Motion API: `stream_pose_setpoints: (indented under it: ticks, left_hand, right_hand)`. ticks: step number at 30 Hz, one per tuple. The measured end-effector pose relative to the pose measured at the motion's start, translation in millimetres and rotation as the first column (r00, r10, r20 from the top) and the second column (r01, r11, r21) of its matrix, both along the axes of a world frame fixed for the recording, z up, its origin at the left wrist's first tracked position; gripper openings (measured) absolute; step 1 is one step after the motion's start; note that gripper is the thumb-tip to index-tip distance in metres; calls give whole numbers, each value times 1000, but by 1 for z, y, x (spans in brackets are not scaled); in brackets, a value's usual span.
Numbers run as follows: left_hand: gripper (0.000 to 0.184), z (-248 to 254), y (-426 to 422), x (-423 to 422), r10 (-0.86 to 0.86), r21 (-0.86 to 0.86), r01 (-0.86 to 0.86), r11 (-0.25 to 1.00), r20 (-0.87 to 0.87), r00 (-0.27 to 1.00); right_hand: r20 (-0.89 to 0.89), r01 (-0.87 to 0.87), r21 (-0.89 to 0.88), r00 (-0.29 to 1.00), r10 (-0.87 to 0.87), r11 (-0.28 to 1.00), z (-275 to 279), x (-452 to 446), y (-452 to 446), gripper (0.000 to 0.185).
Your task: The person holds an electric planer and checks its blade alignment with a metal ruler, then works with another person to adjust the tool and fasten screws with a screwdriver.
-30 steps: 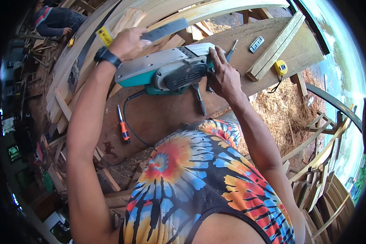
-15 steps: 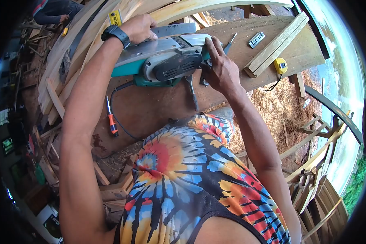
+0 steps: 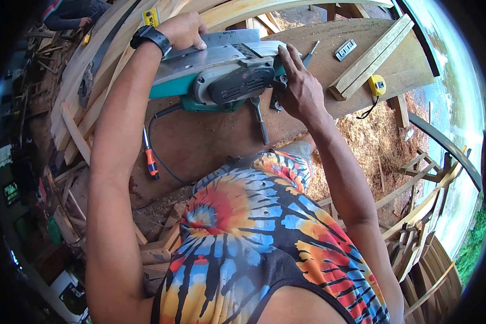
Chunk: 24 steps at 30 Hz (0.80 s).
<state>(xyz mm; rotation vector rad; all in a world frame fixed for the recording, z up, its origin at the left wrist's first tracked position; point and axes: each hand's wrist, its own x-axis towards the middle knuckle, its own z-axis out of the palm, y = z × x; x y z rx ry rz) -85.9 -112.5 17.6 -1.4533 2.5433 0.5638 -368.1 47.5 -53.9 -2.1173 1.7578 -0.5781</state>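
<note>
An electric planer point(image 3: 200, 89), teal with a black belt cover, lies with its metal sole facing up. Across the sole a try square stands on edge, showing its marked steel blade point(image 3: 232, 36) and yellow stock point(image 3: 150, 17). My left hand point(image 3: 182, 31), with a watch on its wrist, pinches the blade between thumb and fingers. At the planer's front end my right hand point(image 3: 301, 89) is closed round the body, two fingers on the top edge and the thumb beneath. A wrench point(image 3: 259, 121) lies just below the planer.
On the wooden board point(image 3: 200, 143) lie an orange-handled screwdriver point(image 3: 150, 162), a small silver part point(image 3: 345, 49), a wood block point(image 3: 370, 56) and a yellow tape measure point(image 3: 377, 85). Curved timbers point(image 3: 100, 65) run along the left. Sawdust point(image 3: 356, 151) covers the ground. Another person point(image 3: 73, 15) is at upper left.
The view has shifted slightly, so the planer and tools appear a little further right. My left hand and the square have slid slightly left relative to the planer. Both hands keep their hold.
</note>
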Motion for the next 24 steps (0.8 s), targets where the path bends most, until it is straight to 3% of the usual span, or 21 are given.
stream_pose_setpoints:
  ticks: [5, 7, 8, 12, 15, 18, 22, 24]
  left_hand:
    - [25, 3, 3, -3, 22, 18, -22, 1000, 7, 1000]
    - [43, 6, -7, -4, 13, 48, -20, 999, 127, 992]
    - [53, 8, -9, -4, 4, 66, -17, 998, 187, 982]
    - [50, 10, -9, -4, -18, 55, 9, 998, 180, 984]
    - [51, 10, -9, -6, -17, 60, 5, 998, 193, 981]
    - [51, 8, -10, -6, -11, 69, -3, 998, 199, 980]
    - [51, 5, -9, -4, -39, 46, 31, 998, 200, 979]
    - [52, 10, -10, -7, -40, 43, 31, 999, 216, 976]
  right_hand:
    - [4, -51, -23, 999, 51, 998, 0, -6, -3, 77]
    - [30, -103, -58, 994, 105, 993, 1, -11, -7, 75]
    - [71, -90, 6, 993, 89, 996, 14, -9, -8, 67]
    - [-11, -107, -297, 994, 109, 949, 26, -14, -13, 50]
    - [159, -278, -305, 928, 337, 911, 24, -18, -23, 54]
    - [376, -330, -266, 830, 413, 906, 30, -16, -26, 44]
    - [552, -366, -189, 728, 407, 911, 15, -14, -35, 28]
    - [638, -335, -99, 702, 319, 937, 11, -14, -36, 23]
